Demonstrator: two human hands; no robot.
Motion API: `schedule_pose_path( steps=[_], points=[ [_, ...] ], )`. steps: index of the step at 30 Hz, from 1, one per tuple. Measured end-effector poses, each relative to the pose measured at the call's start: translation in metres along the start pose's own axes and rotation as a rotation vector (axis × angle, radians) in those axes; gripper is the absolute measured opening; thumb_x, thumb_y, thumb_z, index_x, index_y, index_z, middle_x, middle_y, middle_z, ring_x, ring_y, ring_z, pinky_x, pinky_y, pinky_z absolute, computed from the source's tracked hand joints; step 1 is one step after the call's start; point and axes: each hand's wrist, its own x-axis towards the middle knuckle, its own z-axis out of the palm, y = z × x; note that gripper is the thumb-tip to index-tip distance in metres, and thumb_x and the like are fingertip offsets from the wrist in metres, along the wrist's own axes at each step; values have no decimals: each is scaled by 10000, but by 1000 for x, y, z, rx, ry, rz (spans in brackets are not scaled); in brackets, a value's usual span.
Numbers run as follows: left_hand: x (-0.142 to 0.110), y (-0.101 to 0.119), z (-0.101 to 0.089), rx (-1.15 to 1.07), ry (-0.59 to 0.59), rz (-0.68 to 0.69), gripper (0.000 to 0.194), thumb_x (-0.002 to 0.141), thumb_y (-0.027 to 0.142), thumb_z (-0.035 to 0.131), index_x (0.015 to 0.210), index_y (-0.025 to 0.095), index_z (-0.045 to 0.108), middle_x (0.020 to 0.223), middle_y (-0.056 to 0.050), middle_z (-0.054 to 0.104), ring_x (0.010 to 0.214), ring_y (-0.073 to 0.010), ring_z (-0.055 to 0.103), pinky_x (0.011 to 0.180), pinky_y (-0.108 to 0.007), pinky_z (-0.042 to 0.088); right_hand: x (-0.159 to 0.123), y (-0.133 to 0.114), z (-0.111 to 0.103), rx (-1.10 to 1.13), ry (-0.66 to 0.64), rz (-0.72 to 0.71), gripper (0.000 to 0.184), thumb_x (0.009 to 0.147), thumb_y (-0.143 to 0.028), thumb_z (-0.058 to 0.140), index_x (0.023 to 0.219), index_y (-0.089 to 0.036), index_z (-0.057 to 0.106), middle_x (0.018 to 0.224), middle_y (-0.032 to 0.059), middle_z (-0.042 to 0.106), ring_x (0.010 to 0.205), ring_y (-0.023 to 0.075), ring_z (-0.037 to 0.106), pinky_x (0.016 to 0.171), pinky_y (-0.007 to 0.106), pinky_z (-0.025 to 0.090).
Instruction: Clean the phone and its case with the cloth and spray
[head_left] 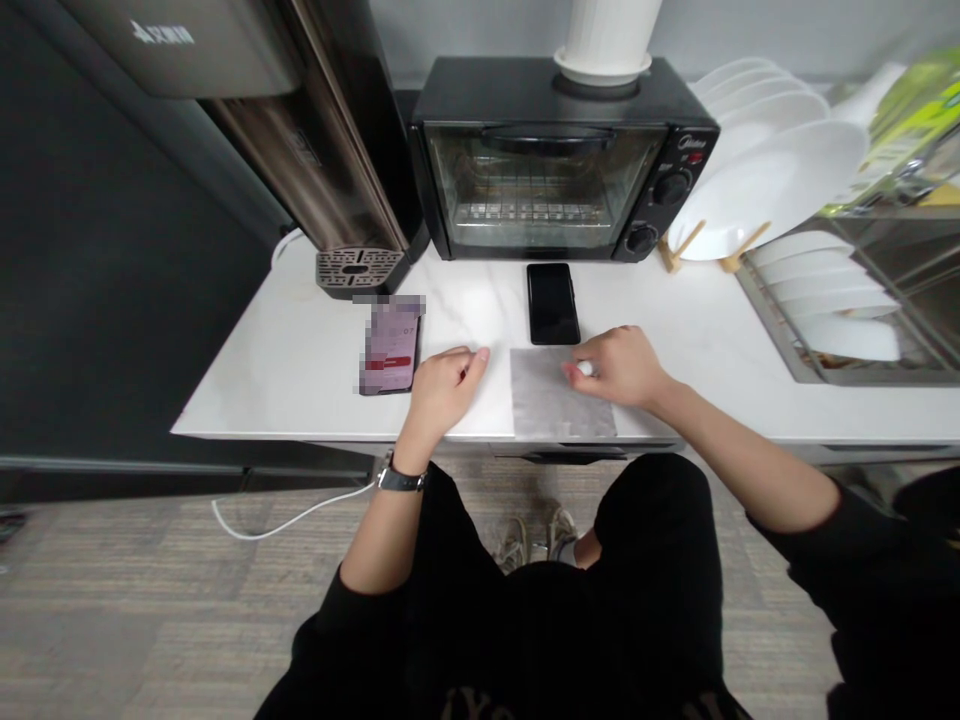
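A long white marble-patterned desk (pixel 300 385) runs across the view above a striped grey carpet (pixel 127 600), and a white cable (pixel 292 517) droops from its edge down towards the carpet. At the back stand a tall dark stainless-steel appliance (pixel 315 130) with a perforated metal drip tray (pixel 358 268) and a black toaster oven (pixel 555 160) with a glass door and two round dials. To the right, large round white plates (pixel 772 180) lean in a wooden stand, and more white plates (pixel 817 290) sit in a stainless-steel rack (pixel 840 345).

Nearer the person lie a flat grey square sheet (pixel 555 400), a black rectangular smartphone (pixel 553 303) behind it, and a second smartphone (pixel 390 345) with a blurred, lit screen further left. The hands are apart. The right hand (pixel 619 365) is over the upper right part of the grey sheet, its fingertips closed on a small white object (pixel 585 368) that they mostly hide. The left hand (pixel 446 385) rests loosely curled on the desk, holding nothing visible, between the second smartphone and the sheet. A black wristwatch (pixel 401 478) circles the left wrist.
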Motion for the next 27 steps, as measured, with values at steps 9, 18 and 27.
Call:
schedule_pose_path(
  steps=[9,18,27],
  points=[
    [0,-1,1,-29,8,17,527,1056,476,416,603,236,296,595,11,389,557,-147,407,631,-340,240,0,2,1,9,-91,-62,515,968,-541,435,625,-233,666,609,43,622,567,165,449,633,341,188],
    [-1,0,1,-34,14,14,531,1056,477,425,602,233,297,592,14,382,553,-145,403,626,-338,236,1,9,2,265,-22,-60,533,970,-612,469,616,-232,593,582,1,498,563,145,376,638,342,238],
    [0,0,0,-34,19,21,533,1059,479,424,604,233,293,593,15,387,547,-141,398,617,-339,228,0,12,0,800,10,-119,694,1008,-774,393,561,-245,360,533,-42,344,538,112,293,566,328,237]
  ],
)
